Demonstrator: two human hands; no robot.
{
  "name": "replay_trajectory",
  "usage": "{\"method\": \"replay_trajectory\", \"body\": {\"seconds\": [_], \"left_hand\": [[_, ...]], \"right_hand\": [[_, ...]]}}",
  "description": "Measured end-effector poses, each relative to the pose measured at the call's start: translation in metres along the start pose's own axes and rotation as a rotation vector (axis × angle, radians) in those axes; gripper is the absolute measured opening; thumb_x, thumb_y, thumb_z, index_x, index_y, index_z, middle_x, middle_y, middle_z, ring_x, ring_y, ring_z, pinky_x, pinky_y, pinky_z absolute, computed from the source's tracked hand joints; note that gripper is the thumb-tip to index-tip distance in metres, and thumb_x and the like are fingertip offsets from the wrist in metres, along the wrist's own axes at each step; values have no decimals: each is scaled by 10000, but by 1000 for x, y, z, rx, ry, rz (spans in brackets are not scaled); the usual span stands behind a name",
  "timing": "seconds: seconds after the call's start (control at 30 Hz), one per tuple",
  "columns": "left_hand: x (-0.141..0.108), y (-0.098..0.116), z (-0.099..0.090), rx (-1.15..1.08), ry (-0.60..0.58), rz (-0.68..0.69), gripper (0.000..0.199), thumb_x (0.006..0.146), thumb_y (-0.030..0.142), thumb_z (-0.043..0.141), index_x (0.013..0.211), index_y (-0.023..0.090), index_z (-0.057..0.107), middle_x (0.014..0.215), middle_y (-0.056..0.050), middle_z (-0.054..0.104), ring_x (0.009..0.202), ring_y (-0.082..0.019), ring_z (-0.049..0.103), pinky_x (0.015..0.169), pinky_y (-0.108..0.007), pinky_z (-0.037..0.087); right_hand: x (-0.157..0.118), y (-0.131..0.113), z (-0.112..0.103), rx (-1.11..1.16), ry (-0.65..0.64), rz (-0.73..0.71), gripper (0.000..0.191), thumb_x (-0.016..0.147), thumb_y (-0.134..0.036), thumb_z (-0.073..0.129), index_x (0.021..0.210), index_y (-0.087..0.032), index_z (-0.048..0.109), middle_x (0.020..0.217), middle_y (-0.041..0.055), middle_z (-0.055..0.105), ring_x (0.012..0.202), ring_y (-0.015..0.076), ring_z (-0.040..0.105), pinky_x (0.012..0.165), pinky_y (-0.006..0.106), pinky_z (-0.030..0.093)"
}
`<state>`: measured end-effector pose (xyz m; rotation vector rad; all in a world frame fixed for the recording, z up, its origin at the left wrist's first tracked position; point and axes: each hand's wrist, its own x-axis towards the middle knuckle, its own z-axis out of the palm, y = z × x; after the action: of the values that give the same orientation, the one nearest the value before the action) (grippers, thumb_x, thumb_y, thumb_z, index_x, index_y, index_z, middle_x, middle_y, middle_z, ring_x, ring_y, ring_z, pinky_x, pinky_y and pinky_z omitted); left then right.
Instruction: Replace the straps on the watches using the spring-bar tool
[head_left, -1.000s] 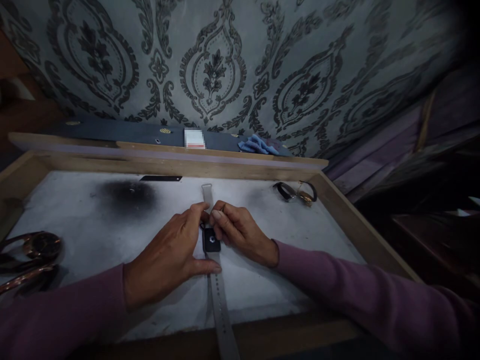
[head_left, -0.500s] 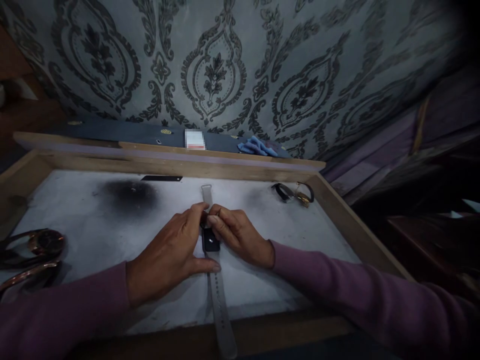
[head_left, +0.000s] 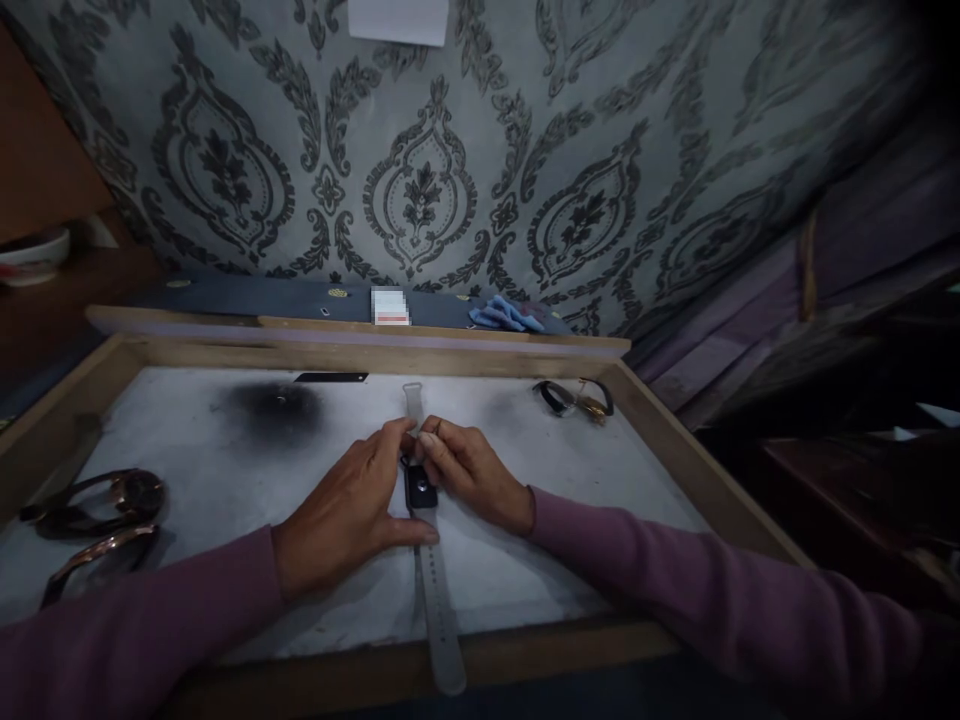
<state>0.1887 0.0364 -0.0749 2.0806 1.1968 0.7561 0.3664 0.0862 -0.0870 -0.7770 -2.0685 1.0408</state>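
Note:
A smartwatch with a dark square case and a pale grey strap lies lengthwise in a shallow wooden tray, the strap end hanging over the front edge. My left hand grips the watch from the left, thumb on the strap just below the case and index finger near its upper end. Over the top of the case, my right hand has its thumb and index finger pinched together, touching the left fingertips. Whatever is between the right fingers is too small and dark to make out.
Two dark and rose-gold watches lie at the tray's left. Glasses-like black and gold watches sit at the back right. A black blade rests by the back wall. Behind are a blue cloth and a small box.
The camera view has shifted, so more of the left side and the wall shows. Both hands keep nearly the same hold at the watch.

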Motion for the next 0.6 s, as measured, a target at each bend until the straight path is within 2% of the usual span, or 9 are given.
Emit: {"method": "replay_trajectory", "body": {"seconds": [0.13,0.37,0.6], "left_hand": [[1,-1,0,-7,-20,-8,830,694,308,816,1341,235,302,1258,-125,567,1156,-332,562,964,-509,463],[1,-4,1,-42,8,-22,811,673,317,823,1326,262,344,1278,-101,555,1158,-326,553,948,-470,462],[3,-5,3,-125,65,-33,722,674,303,793,1260,256,375,1235,-85,523,1162,-295,515,966,-459,441]], "right_hand": [[-1,0,0,9,-4,12,374,1006,-460,348,775,-192,470,544,-58,446,489,92,418,527,221,377],[-1,-3,0,-129,-33,-51,280,1013,-346,344,802,-200,456,588,-57,425,496,88,412,521,215,361],[-1,0,0,-27,-3,12,381,1005,-435,349,718,-198,436,554,-50,444,501,93,431,532,225,367]]}}
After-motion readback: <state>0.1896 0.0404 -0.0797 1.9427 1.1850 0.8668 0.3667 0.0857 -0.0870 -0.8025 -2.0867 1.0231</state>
